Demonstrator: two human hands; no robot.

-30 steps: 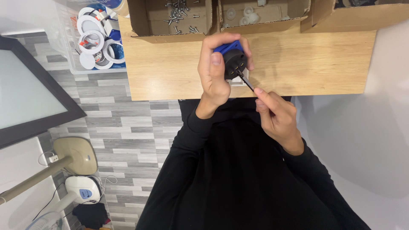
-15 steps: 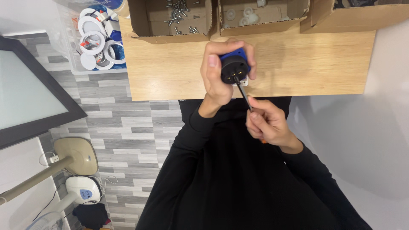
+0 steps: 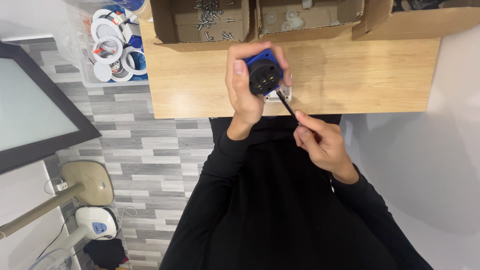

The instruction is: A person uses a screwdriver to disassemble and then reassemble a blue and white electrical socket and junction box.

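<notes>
Bright, even indoor light — sharp focus, soft shadows, no glare.

A wooden table carries three open cardboard boxes along its far edge: one with loose screws, one with pale round parts, one mostly cut off. Beside the table stands a clear bin of white rings. On the grey plank floor stand a dark framed panel (leaning, it seems) and a beige lamp base.

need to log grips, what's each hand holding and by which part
Left hand grips the blue socket around its body; right hand pinches the thin screwdriver by its lower end.
</notes>
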